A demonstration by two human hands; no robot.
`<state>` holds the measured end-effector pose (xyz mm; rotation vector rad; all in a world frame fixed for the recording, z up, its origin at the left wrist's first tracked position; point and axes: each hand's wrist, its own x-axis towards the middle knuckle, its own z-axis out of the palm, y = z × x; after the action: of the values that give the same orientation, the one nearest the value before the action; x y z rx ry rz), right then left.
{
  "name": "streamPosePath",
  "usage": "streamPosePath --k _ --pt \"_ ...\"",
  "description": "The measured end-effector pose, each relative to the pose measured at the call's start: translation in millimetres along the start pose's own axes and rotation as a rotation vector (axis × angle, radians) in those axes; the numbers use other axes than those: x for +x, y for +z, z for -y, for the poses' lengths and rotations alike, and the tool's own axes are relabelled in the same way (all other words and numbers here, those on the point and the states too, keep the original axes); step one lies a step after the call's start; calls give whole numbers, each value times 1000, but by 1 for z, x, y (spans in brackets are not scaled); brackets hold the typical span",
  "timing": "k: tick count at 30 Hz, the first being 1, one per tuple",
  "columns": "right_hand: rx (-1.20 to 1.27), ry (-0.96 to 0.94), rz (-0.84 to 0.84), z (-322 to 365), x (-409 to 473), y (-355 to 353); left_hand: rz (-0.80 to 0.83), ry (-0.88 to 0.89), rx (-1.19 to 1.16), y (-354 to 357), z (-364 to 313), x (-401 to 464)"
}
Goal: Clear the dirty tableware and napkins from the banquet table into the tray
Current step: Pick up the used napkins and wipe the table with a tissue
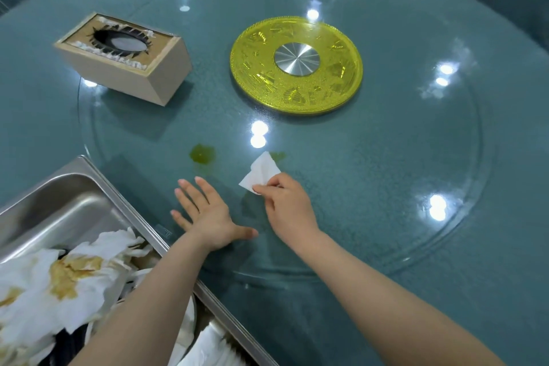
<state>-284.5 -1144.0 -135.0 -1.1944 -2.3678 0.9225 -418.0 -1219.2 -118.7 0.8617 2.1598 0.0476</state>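
Observation:
My right hand pinches a small folded white napkin against the glass turntable, just right of a green-yellow spill. A smaller green smear shows at the napkin's far corner. Spread flat with straight fingers, my left hand rests on the glass to the left of the right hand. The steel tray sits at the lower left. It holds crumpled white napkins stained brown, with dark tableware partly hidden under them.
A wooden tissue box stands at the back left on the turntable. A gold round plate with a silver hub marks the middle of the teal glass table. Chair backs in teal covers line the far edge.

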Motion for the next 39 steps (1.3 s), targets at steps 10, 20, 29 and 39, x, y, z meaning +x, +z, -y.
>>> streamPosePath --k 10,20,29,39 --pt "-72 500 -364 -66 84 -75 5 -11 -25 11 -10 -2" --pt "-221 79 79 -13 55 -14 -32 -63 -73 38 -36 -17" --pt "-125 47 166 -46 -17 -52 -105 -4 -180 56 -55 -45" --pt "-116 213 -40 -90 -56 -97 -274 46 131 8 -17 -33"
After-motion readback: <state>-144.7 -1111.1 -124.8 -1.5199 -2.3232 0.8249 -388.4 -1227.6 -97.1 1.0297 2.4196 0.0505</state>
